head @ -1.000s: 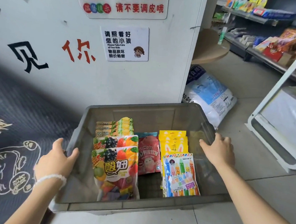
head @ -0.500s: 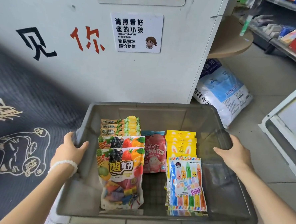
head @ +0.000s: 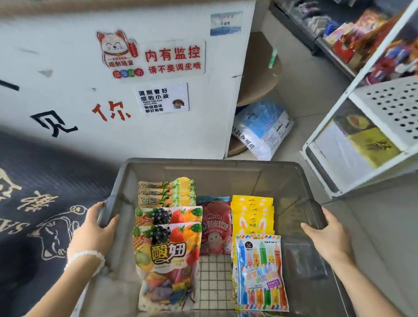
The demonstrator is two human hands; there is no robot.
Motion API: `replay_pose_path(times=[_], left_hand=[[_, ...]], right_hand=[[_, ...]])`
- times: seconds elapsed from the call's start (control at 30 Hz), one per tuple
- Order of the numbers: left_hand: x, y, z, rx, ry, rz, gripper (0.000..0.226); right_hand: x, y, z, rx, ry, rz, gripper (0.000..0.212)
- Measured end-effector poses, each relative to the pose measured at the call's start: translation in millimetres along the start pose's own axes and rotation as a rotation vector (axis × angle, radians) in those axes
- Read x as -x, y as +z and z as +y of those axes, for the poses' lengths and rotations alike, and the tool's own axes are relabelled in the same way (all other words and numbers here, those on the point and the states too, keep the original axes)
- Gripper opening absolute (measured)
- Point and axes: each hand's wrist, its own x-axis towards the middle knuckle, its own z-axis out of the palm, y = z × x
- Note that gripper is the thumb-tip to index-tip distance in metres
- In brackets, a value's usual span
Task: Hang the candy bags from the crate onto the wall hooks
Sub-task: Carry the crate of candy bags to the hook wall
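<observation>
Since the earlier frames the view had tilted up, showing a pegboard rack (head: pixel 399 106) at right. Both the left hand (head: pixel 93 232) and right hand (head: pixel 328 236) gripped the crate (head: pixel 227 166) rims, fingers curled over. Candy bags (head: pixel 168 251) lay inside, none hung; carrying seemed underway.

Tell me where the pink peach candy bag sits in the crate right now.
In the head view, the pink peach bag lies mid-crate, between the fruit-print bags on its left and the yellow rabbit bags on its right.

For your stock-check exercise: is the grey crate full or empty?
Partly full: candy bags lie in rows in the crate, with bare floor showing on its right side.
</observation>
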Motion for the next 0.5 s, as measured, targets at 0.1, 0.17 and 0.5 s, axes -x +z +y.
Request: replay_pose_path(times=[0.1,0.17,0.5], left_hand=[[29.8,-56.8,55.1,-0.028,0.092,-0.036,0.043],[45.7,-84.3,92.0,-0.046,0.151,-0.063,0.043],[118.5,-111.2,296.2,-0.062,0.496,-0.161,0.050]], right_hand=[[37.5,-76.8,-8.3,-0.049,0.062,0.059,0.060],[57.5,-121.1,-11.2,-0.092,0.089,0.083,0.057],[115.6,-304.8,12.8,-0.251,0.326,0.300,0.067]])
